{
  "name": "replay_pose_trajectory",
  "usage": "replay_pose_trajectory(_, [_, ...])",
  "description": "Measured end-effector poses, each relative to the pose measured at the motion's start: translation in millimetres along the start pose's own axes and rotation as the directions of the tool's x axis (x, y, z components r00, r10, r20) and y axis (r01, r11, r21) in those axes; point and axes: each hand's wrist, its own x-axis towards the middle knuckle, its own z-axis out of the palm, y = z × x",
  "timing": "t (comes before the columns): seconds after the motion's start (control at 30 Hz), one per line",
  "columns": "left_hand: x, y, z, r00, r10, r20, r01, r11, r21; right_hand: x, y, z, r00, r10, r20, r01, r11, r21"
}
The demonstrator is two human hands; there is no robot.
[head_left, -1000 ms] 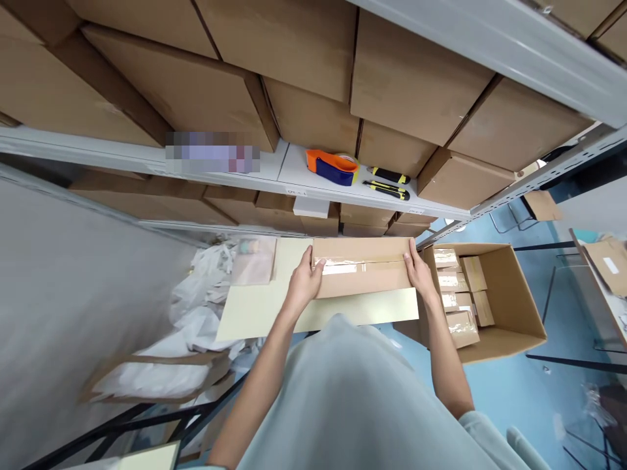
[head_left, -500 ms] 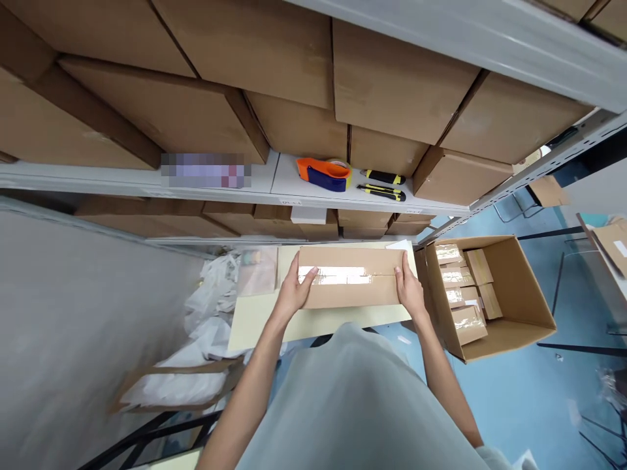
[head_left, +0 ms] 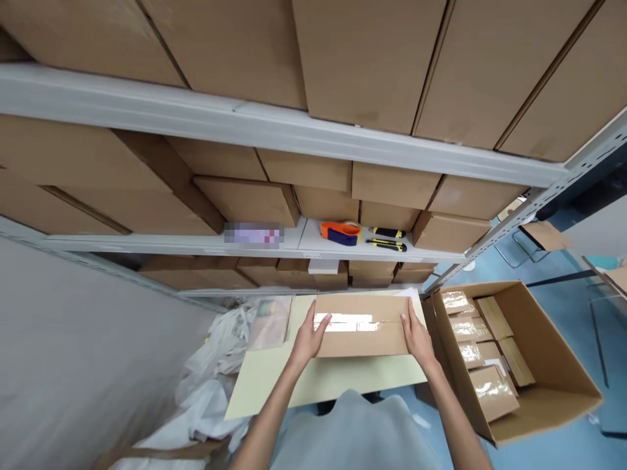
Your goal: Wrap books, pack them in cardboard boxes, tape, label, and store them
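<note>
A long, flat cardboard box (head_left: 362, 336) with clear tape along its middle is held level between my two hands. My left hand (head_left: 309, 336) grips its left end, thumb on top. At the opposite end, my right hand (head_left: 416, 334) clasps the box the same way. Beneath it lies a pale yellow tabletop (head_left: 274, 385); whether the box touches the table I cannot tell. To the right stands a large open carton (head_left: 553, 352) with several small taped boxes (head_left: 492, 391) inside.
Shelves (head_left: 274, 134) full of cardboard boxes rise ahead. On the middle shelf lie an orange and blue tape dispenser (head_left: 341, 233) and two yellow-black utility knives (head_left: 386, 245). White plastic bags (head_left: 220, 352) are heaped left of the table, beside a grey wall (head_left: 88, 352).
My view has tilted up, so the shelves, table and carton sit lower in the picture. Both hands keep hold of the cardboard box.
</note>
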Motion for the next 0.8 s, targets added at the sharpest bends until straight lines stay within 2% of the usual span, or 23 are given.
replay_pose_trajectory(0.07, [-3.0, 4.7, -2.5, 0.994, 0.079, -0.069, -0.073, 0.994, 0.086, 1.0, 0.3, -3.5, 0.998, -0.021, -0.051, 0.017, 0.997, -0.074])
replay_pose_trajectory(0.13, [-3.7, 14.2, -6.8, 0.969, 0.219, -0.115, -0.197, 0.964, 0.177, 5.0, -1.2, -11.7, 0.99, -0.072, -0.123, 0.045, 0.977, -0.207])
replay_pose_trajectory(0.2, [2.6, 29.7, -12.1, 0.933, 0.342, -0.113, -0.308, 0.92, 0.242, 14.9, -8.7, -25.3, 0.974, -0.168, -0.151, 0.112, 0.939, -0.324])
replay_pose_trajectory(0.27, [18.5, 52.9, -18.0, 0.899, 0.426, -0.105, -0.384, 0.88, 0.278, 31.8, -27.4, -43.4, 0.943, -0.303, -0.134, 0.238, 0.901, -0.362])
replay_pose_trajectory(0.37, [56.1, 101.8, -27.5, 0.841, 0.53, -0.109, -0.481, 0.824, 0.3, 66.8, -82.3, -72.8, 0.86, -0.5, -0.098, 0.447, 0.833, -0.326])
replay_pose_trajectory(0.43, [82.8, 138.9, -32.9, 0.808, 0.577, -0.12, -0.522, 0.795, 0.309, 91.8, -131.8, -88.4, 0.816, -0.575, -0.06, 0.532, 0.788, -0.309])
replay_pose_trajectory(0.5, [105.0, 172.8, -35.4, 0.804, 0.578, -0.138, -0.513, 0.792, 0.331, 115.7, -181.7, -97.2, 0.803, -0.597, 0.005, 0.571, 0.766, -0.296])
replay_pose_trajectory(0.57, [120.2, 198.2, -34.3, 0.828, 0.536, -0.163, -0.455, 0.813, 0.363, 137.3, -223.5, -97.8, 0.815, -0.578, 0.045, 0.562, 0.769, -0.305])
replay_pose_trajectory(0.63, [127.9, 212.6, -30.5, 0.851, 0.49, -0.19, -0.395, 0.834, 0.386, 156.3, -252.9, -91.1, 0.826, -0.56, 0.06, 0.549, 0.777, -0.309])
replay_pose_trajectory(0.7, [129.5, 216.9, -26.1, 0.859, 0.469, -0.205, -0.367, 0.843, 0.393, 172.1, -270.5, -79.7, 0.841, -0.533, 0.093, 0.534, 0.789, -0.305])
replay_pose_trajectory(0.8, [124.4, 212.4, -22.3, 0.862, 0.461, -0.21, -0.36, 0.849, 0.388, 189.4, -281.7, -60.8, 0.858, -0.481, 0.179, 0.513, 0.806, -0.293])
